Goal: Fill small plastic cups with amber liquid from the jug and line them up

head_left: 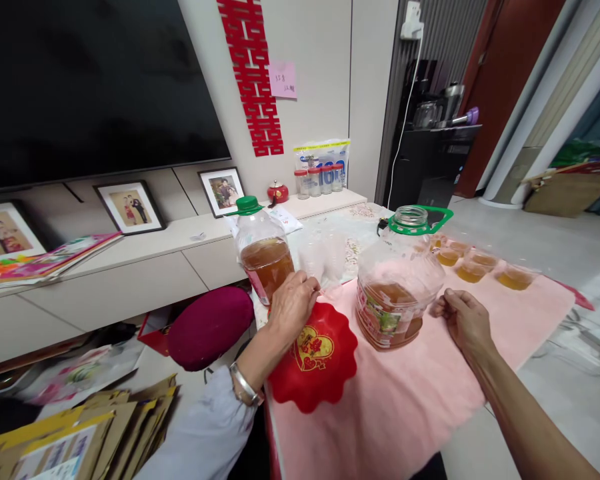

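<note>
My left hand (294,303) is closed, its fingers bent together over the far edge of a red scalloped plate (330,360) with a gold heart print. What those fingers hold, if anything, is hidden. Beside the right wall of a large clear plastic jug (387,310), my right hand (464,322) has its fingers curled and pinched. I cannot make out anything in them. The jug is uncapped, has a green handle ring at its neck, and contains amber liquid low down. Behind my left hand stands another jug (267,263) of amber liquid with a green cap.
Clear cups of amber liquid (473,267) stand on the pink cloth (380,407) at right. Stacked clear cups (325,253) are behind the plate. A maroon stool (210,327) and flattened cardboard (125,433) lie left. Jars (314,183) and framed photos (130,207) line the cabinet.
</note>
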`<state>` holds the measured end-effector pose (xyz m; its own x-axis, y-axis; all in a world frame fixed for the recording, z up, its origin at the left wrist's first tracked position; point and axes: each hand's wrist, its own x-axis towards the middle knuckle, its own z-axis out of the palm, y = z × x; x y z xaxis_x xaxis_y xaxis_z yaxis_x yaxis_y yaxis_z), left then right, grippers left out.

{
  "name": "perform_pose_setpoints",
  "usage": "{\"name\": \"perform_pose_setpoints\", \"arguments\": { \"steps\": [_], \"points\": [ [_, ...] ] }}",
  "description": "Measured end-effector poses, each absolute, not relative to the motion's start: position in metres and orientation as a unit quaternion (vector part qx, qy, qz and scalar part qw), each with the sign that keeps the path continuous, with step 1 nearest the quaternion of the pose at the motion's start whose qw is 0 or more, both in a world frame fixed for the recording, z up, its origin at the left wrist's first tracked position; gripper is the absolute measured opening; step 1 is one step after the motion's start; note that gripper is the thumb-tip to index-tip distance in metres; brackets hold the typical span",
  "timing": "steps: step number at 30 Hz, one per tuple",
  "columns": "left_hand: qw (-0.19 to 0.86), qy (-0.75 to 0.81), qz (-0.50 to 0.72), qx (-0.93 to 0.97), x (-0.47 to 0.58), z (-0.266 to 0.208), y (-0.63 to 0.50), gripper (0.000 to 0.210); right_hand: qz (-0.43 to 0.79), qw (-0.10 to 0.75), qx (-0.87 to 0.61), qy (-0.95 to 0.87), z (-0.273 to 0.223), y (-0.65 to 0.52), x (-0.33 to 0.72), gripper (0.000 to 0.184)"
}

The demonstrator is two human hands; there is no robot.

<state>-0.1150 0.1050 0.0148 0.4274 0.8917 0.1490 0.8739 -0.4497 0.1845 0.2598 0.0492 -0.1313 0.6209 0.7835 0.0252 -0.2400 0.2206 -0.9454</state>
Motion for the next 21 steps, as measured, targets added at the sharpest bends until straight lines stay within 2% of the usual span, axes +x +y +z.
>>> {"name": "perform_pose_setpoints", "arguments": {
  "steps": [7, 15, 21],
  "points": [
    [-0.004, 0.508, 0.091, 0.856, -0.160, 0.034, 0.079, 0.025, 0.344, 0.739, -0.519, -0.257, -0.130, 0.048, 0.260, 0.023],
    [-0.039, 0.461, 0.120, 0.878, -0.188, 0.002, 0.061, 0.028, 0.338, 0.742, -0.521, -0.253, -0.128, 0.048, 0.259, 0.022],
    [-0.110, 0.405, 0.168, 0.892, -0.191, -0.009, 0.051, 0.013, 0.335, 0.740, -0.526, -0.253, -0.127, 0.048, 0.258, 0.022]
  ]
}}
